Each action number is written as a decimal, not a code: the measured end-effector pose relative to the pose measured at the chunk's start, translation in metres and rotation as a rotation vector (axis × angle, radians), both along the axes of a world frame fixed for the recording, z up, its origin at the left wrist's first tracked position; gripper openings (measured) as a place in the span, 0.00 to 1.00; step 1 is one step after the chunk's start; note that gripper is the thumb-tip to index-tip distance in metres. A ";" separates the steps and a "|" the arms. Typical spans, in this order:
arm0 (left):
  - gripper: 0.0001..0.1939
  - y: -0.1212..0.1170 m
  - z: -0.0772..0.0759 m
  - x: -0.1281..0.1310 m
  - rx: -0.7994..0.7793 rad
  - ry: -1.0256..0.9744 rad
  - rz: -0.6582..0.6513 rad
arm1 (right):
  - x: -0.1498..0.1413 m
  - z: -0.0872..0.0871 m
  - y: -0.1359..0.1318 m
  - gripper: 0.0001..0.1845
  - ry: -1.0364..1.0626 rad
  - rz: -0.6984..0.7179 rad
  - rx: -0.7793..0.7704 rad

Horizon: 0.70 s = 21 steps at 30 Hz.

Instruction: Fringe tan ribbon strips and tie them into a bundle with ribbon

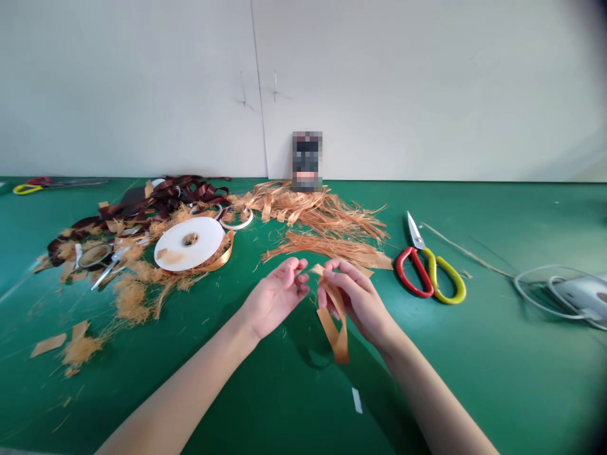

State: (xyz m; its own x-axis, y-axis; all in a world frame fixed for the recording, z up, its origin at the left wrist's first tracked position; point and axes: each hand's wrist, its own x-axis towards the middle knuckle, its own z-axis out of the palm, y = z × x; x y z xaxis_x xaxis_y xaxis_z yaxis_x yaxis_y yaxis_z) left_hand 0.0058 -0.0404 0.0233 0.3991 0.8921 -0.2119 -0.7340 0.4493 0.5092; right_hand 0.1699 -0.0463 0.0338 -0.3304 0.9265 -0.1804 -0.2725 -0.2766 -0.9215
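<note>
while the left hand (276,298) curls half-open, the right hand (359,298) pinches tan ribbon (340,344).

Counts, relative to hands: left hand (279,297), 1; right hand (355,294), 1. Ribbon strip (337,335) in right, 1. Beyond: frayed sheaves, 2 (far sheaf (313,212), near sheaf (327,245)); pixelated object (307,162), 1. Left: white spool (202,245), 1; far scissors (33,185), 1. Right: near scissors (423,253), 1. Nearer the wearer: white slip (357,400), 1. Tangled scraps (137,278), left: uncountable.
</note>
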 end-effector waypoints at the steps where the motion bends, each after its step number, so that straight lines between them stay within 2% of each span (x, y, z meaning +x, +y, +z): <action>1: 0.12 0.002 0.001 -0.002 -0.008 -0.027 0.014 | 0.001 -0.001 0.000 0.08 0.001 -0.020 0.016; 3: 0.11 0.004 0.002 -0.003 0.012 -0.004 0.038 | 0.002 -0.003 0.002 0.08 -0.009 -0.069 0.054; 7: 0.16 0.003 0.001 0.000 0.151 0.253 0.074 | 0.001 -0.010 0.005 0.05 -0.041 -0.145 0.146; 10: 0.18 -0.001 -0.001 0.005 0.221 0.377 0.126 | 0.000 -0.013 0.007 0.03 -0.028 -0.186 0.140; 13: 0.14 -0.002 -0.001 0.006 0.207 0.417 0.155 | -0.001 -0.013 0.007 0.04 -0.016 -0.189 0.085; 18: 0.12 0.000 -0.001 0.006 0.194 0.453 0.121 | -0.003 -0.010 0.005 0.06 -0.006 -0.170 0.050; 21: 0.11 -0.001 -0.001 0.006 0.187 0.447 0.109 | -0.002 -0.009 0.005 0.07 0.013 -0.209 0.030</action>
